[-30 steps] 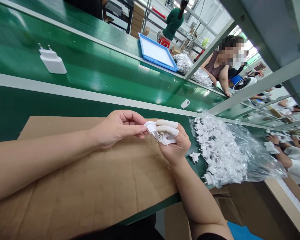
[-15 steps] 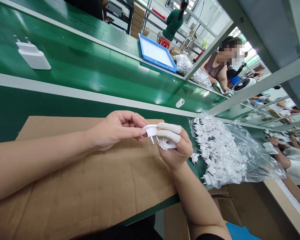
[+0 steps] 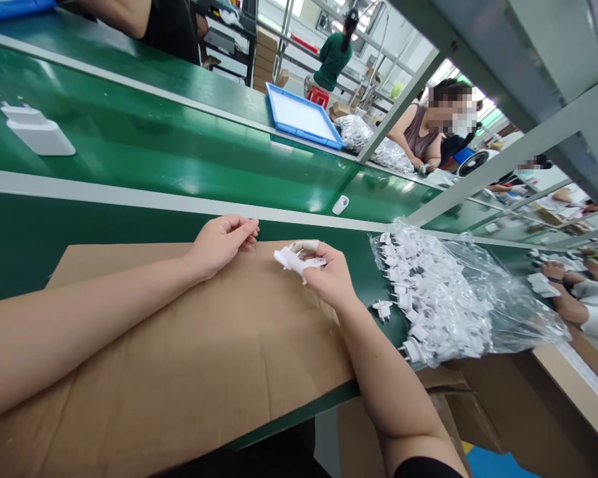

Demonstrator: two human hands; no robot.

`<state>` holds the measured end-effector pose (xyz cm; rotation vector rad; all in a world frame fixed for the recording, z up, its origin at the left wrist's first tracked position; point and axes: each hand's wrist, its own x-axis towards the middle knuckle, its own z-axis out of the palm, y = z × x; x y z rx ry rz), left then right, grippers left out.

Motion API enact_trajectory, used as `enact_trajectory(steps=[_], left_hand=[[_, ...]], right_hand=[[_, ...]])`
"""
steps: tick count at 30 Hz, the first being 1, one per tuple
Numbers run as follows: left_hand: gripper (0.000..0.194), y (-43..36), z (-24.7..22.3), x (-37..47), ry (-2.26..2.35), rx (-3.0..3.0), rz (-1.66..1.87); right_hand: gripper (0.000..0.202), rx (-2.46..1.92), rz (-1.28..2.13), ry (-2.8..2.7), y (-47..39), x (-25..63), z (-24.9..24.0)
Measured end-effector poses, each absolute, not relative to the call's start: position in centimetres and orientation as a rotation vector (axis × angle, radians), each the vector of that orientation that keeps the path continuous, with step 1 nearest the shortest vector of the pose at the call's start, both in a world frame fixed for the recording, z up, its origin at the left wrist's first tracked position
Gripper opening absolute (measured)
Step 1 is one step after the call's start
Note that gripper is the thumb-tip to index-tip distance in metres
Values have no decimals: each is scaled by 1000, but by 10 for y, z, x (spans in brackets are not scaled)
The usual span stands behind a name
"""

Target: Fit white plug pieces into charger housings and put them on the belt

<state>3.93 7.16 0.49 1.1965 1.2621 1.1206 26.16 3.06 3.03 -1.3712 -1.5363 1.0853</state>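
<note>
My right hand [image 3: 326, 269], with pale covers on some fingers, is closed round a white plastic plug piece [image 3: 295, 261] above the cardboard sheet [image 3: 179, 358]. To its left, my left hand [image 3: 224, 244] is apart from the piece, its fingers curled together; whether something small is between them is hidden. Right of my right hand, a loose white plug piece [image 3: 383, 309] lies beside a clear plastic bag [image 3: 438, 299] full of similar white pieces.
Beyond a pale rail, a white charger [image 3: 40, 129] and a smaller white piece [image 3: 340, 204] lie on the green belt [image 3: 179, 153]. Behind are a blue-rimmed tray [image 3: 303, 116], a metal frame post [image 3: 403, 103] and several people. Cardboard boxes stand at the lower right.
My left hand has let go of the white piece and drawn back left. My right hand has turned and moved slightly left with the piece. The camera view has shifted.
</note>
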Motion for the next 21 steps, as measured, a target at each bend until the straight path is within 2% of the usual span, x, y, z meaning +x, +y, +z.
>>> enact_trajectory(steps=[4,9,13,15,19,21], left_hand=[[28,65,3,44,1353,1309,1154],[30,96,24,62,1649,1509,947],[30,155,48,95,1504,1902,868],[44,183,54,116,1364,2187,730],[89,217,54,161,1184,2677,363],[104,227,50,180,1159,2793,197]], right_hand=[[38,-1453,736,-2083,20,259,36],[40,-1454,707,-2240,21,255,31],[35,-1438,657,-2283,25,255,23],[33,-1418,687,-2296,27,257,21],[38,-1344,775,-2305,31,261,21],[40,-1330,776,-2317,33,262,22]])
